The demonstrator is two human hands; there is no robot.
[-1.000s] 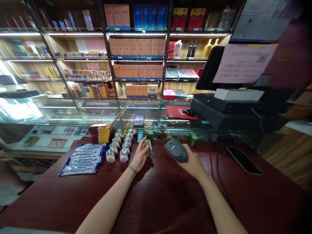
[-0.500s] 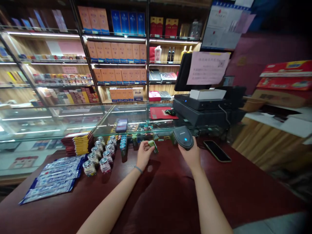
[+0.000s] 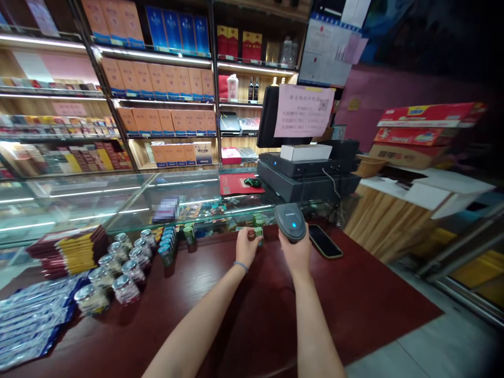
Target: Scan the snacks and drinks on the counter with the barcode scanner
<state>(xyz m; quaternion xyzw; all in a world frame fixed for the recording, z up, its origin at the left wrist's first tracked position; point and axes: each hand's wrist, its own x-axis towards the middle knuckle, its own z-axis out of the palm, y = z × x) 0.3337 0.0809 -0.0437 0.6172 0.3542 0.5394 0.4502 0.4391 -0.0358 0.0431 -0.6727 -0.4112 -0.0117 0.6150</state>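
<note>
Left hand (image 3: 245, 250): my fingers curl nearly closed on a small green container (image 3: 259, 235), near the worktop's (image 3: 366, 299) far edge; I cannot tell whether its base touches.
Right hand (image 3: 296, 252): my fingers wrap a barcode scanner (image 3: 289, 218), blue light lit.
Right of scanner: smartphone (image 3: 325, 241), lying flat.
Left of container: blue-lidded containers (image 3: 167, 251), then two rows of lidded jars (image 3: 126, 290).
Beyond: monitor (image 3: 268, 118) bearing a pink notice (image 3: 303, 113).

Reddish table (image 3: 354, 304), lidded jars (image 3: 133, 272), blue packets (image 3: 35, 315), small canisters (image 3: 166, 254), 1 phone (image 3: 326, 242)
</note>
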